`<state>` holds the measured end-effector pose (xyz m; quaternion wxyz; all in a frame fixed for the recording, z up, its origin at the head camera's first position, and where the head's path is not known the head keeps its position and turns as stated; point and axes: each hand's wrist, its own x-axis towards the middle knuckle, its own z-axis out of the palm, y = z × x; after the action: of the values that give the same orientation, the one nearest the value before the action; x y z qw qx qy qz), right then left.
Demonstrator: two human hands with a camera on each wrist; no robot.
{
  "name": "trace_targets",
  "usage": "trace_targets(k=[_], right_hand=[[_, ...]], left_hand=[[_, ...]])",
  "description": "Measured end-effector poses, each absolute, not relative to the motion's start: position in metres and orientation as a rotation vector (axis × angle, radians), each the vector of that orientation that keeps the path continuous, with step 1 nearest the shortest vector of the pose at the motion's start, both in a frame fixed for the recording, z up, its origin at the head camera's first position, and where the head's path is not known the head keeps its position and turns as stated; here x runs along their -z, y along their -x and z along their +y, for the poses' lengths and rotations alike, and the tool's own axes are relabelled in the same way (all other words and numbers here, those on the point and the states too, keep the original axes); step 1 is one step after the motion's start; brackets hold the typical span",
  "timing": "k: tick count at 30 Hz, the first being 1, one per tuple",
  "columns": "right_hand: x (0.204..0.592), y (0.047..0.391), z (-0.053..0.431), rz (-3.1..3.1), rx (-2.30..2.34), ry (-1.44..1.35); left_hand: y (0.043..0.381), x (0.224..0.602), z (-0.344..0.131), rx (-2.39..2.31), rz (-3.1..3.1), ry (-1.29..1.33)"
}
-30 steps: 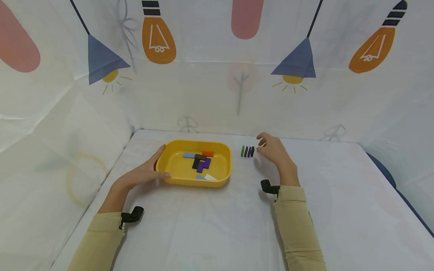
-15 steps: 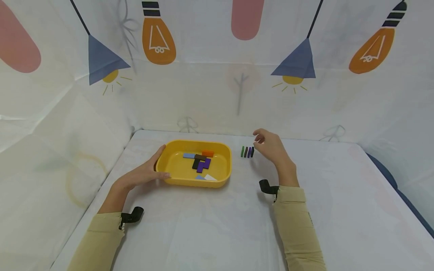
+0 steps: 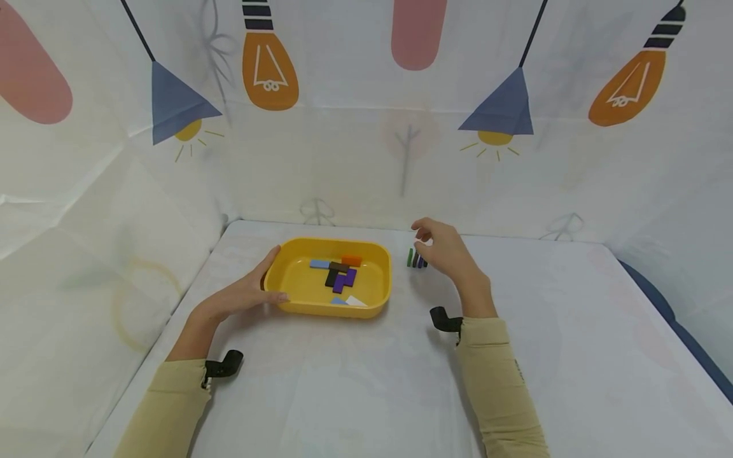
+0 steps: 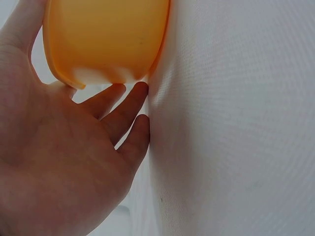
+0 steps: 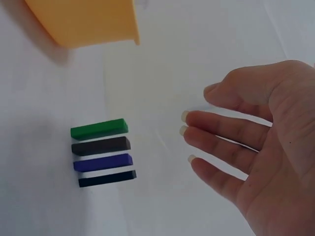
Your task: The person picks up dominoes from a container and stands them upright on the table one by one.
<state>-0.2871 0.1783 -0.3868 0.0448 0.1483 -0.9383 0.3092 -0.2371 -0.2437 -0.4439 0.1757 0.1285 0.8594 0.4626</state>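
Note:
My left hand holds the left end of a yellow plastic tray, with the thumb over the near corner and the other fingers at the left side. Inside lie several flat blocks: light blue, orange, brown, black, purple and white. Right of the tray, thin domino-like blocks stand on edge in a row: green, brown, purple and black. Above the row hovers my right hand, its fingers loosely bent with nothing between them; in the right wrist view it is apart from the blocks.
A white cloth covers the table. Behind it rises a white curtain printed with lamps and bulbs. At the right, a dark blue edge shows beyond the tabletop.
My right hand has moved left, from beside the row of standing blocks to above it, partly covering the black one. The left hand and tray have stayed in place.

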Motion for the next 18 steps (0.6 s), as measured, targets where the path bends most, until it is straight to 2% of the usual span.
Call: trace_targets(k=[18], right_hand=[[0.391,0.281,0.145,-2.869,-0.877,-0.680]], left_hand=[[0.236,0.444,-0.242,-1.301,2.450,-0.361]])
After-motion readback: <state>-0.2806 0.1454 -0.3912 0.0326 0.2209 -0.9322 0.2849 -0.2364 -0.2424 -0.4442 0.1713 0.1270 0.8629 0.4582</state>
